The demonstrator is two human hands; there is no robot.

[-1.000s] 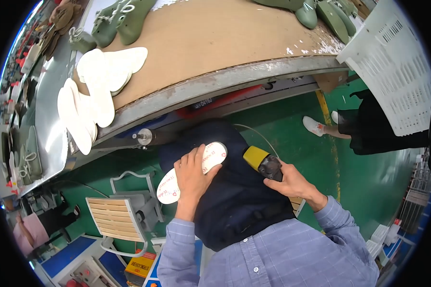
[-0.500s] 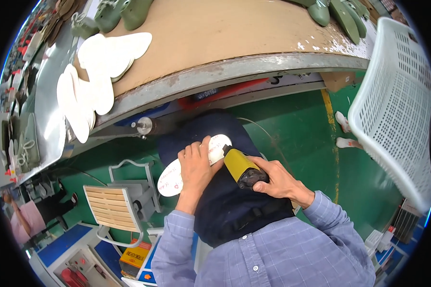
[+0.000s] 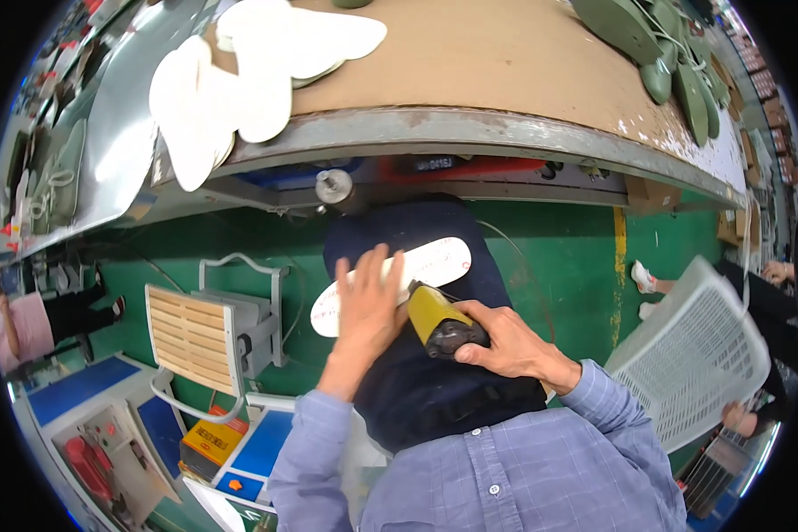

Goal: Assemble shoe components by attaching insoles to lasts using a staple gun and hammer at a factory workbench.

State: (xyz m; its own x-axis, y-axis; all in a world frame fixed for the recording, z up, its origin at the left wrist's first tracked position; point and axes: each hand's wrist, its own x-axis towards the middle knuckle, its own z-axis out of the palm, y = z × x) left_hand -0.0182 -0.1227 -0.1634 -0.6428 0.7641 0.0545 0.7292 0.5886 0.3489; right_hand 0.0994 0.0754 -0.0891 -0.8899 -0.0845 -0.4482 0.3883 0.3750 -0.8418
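Note:
A white sole-shaped piece with small red marks (image 3: 443, 260) lies across my dark-clad lap. My left hand (image 3: 363, 306) rests on it, fingers stretched out and apart; its thumb is partly hidden beside the tool. My right hand (image 3: 510, 344) is wrapped round a yellow, bottle-shaped tool with a black end (image 3: 438, 319). The tool's narrow dark tip points toward the sole piece, close to my left hand. Whether the tip touches the piece I cannot tell.
Ahead is a workbench (image 3: 470, 66) with a metal edge, bearing white sole pieces (image 3: 262, 84) and green shoe lasts (image 3: 652, 80). A slatted chair (image 3: 193, 339) stands left. A person at right is beside a white plastic basket (image 3: 692, 355); another person (image 3: 25, 324) is far left.
My view has shifted. My left hand's fingers have spread, and more of the sole piece's far end shows. At right the basket has moved away and lower, exposing a person beside it.

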